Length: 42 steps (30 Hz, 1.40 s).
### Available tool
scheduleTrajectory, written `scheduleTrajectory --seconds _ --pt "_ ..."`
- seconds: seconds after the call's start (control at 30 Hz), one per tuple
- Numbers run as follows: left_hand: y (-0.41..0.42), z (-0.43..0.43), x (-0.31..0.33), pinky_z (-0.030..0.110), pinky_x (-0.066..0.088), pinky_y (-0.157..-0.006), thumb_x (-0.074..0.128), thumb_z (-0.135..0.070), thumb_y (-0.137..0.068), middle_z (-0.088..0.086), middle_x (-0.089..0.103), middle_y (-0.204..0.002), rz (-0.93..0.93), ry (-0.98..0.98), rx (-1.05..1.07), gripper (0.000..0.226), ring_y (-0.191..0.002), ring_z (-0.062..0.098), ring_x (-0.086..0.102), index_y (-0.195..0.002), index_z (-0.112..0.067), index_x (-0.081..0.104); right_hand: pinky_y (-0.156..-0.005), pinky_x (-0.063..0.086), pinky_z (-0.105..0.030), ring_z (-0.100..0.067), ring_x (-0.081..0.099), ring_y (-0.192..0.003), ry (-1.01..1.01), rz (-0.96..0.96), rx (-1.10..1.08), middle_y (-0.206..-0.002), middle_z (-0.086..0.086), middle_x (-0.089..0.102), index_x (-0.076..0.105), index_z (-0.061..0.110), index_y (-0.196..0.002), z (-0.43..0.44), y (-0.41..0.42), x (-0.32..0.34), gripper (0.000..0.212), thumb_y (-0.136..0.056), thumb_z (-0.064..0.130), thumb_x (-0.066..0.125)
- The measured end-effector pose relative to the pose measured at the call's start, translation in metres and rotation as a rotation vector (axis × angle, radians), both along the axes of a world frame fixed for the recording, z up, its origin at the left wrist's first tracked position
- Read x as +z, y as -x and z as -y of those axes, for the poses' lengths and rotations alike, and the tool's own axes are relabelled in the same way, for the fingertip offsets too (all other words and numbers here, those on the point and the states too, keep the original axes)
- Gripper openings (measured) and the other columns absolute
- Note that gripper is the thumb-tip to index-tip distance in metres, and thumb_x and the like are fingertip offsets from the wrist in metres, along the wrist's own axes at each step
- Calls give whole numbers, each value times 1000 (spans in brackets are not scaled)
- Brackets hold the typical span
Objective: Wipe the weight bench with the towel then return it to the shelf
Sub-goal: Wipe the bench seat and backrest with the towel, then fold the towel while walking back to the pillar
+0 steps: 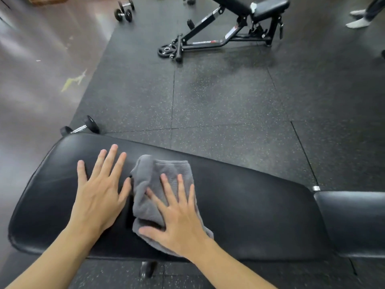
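Both forearms enter from the bottom edge of the frame and reach up and inward onto the black padded weight bench, the worktop that runs across the lower half of the picture. The left hand lies palm down, flat on the bare vinyl at lower centre-left, its fingers spread wide and pointing toward the top of the frame, thumb out to the right, holding nothing. The thumb tip sits just beside the left edge of the grey towel, and whether it touches the cloth cannot be told. The right hand is also flat and open, palm down, pressed on top of the towel with fingers fanned up and to the left and the thumb stretched out to the left along the cloth's lower part; it pins the towel against the pad rather than gripping it. The towel is crumpled and loosely folded, lying on the middle of the long pad, its upper end showing above the fingertips and a corner peeking out to the right of the wrist. A separate seat pad adjoins the long pad at the right edge. Beyond, on the speckled rubber floor, a dumbbell rests just behind the bench's left end, and an adjustable bench stands at upper centre-right.
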State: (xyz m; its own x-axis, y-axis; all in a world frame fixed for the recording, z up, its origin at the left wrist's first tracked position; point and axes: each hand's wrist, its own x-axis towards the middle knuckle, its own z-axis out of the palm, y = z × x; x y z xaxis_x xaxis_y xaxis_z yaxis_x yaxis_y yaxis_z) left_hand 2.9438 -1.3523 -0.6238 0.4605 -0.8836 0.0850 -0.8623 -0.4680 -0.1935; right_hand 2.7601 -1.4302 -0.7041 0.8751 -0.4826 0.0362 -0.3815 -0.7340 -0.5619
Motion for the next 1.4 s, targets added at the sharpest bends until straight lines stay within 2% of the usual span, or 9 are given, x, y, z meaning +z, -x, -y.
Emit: scheduleTrajectory --seconds 0.2,0.4,0.57,0.67,0.9,1.07,1.23,1.3,1.4 --pt "23 5 -15 67 26 -113 33 -40 -95 17 39 -161 -18 -29 -16 65 -149 38 37 -148 -5 48 -126 -1 -48 -19 -8 -158 -26 67 -70 -170 14 7 17 47 -157 44 67 -53 65 -98 64 37" --pt "65 22 -8 59 41 -103 38 -43 -90 19 60 -137 -143 -83 88 57 -133 44 50 -120 -4 67 -109 37 -21 11 41 -137 -621 140 -350 -142 38 48 47 46 -144 100 137 -43 44 -103 31 55" --pt "150 70 42 40 50 -101 54 -59 -93 -4 73 -112 -1145 -9 290 46 -108 16 68 -111 -21 72 -89 51 -17 0 70 -105 -921 419 -547 -107 11 77 68 22 -122 112 127 41 23 -104 19 54" --pt "188 100 73 41 52 -105 65 -62 -83 -10 76 -114 -1461 8 167 49 -108 8 70 -116 -26 71 -87 57 -31 -17 73 -102 -1162 513 -579 -108 -5 78 70 15 -118 111 121 92 28 -105 28 49" --pt "186 142 205 23 51 -67 80 -25 -79 -12 73 -82 -1094 235 88 11 -79 5 68 -82 -28 70 -109 45 -41 -24 59 -131 -1393 567 -279 -140 -10 64 54 16 -144 145 128 203 70 -101 61 23" --pt "178 135 314 33 55 -87 76 -13 -86 -2 75 -93 -1005 215 -80 11 -88 12 68 -97 -13 75 -108 47 -55 -18 56 -134 -1242 553 -195 -148 4 56 51 30 -139 183 141 262 54 -90 42 69" --pt "172 99 402 20 59 -82 72 -11 -91 -5 80 -101 -1182 358 -49 18 -92 5 74 -109 -9 73 -103 52 -47 -23 68 -119 -1381 513 -50 -131 -7 70 59 10 -132 187 130 305 88 -59 39 97" --pt "161 76 424 22 58 -87 71 -12 -91 0 78 -110 -1187 375 -14 23 -102 12 74 -114 -8 72 -81 62 -39 -26 75 -102 -1538 522 38 -116 -12 76 72 9 -115 174 122 328 71 -54 30 100" --pt "139 32 445 20 57 -89 72 -13 -91 2 76 -117 -1108 403 98 28 -109 15 71 -118 -8 70 -80 63 -37 -20 75 -99 -1474 464 137 -111 -6 77 81 18 -102 148 102 377 20 -93 23 64"
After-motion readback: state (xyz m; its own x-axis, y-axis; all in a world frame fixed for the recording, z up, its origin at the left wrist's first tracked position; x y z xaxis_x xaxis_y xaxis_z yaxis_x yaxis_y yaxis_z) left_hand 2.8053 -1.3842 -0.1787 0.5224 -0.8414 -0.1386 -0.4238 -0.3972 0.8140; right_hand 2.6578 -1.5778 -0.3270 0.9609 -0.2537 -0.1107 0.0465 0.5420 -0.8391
